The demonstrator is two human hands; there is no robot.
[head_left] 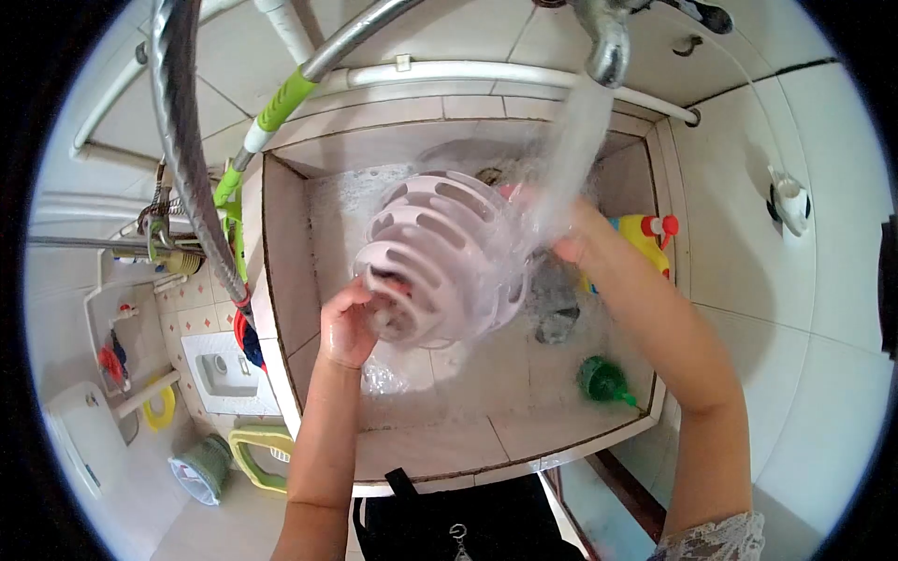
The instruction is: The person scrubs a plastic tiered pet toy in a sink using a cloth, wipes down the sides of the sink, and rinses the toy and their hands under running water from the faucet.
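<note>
Over the tiled sink point(449, 453) I hold a pale pink plastic piece point(440, 252) with several slotted, curved tiers. My left hand point(351, 323) is closed round its near left end, the thumb on the outside and fingertips reaching inside. My right hand point(566, 220) is at its far right side, under the falling water, with fingers partly hidden by the spray. Water pours from the metal tap point(608, 65) onto the right side of the piece and splashes.
A yellow bottle with a red cap point(645, 241) stands at the sink's right side. A green bottle-like object point(606, 381) lies in the near right corner. A green-and-silver pole point(285, 101) leans at the left. Beyond are a squat toilet point(227, 374) and a bin point(201, 467).
</note>
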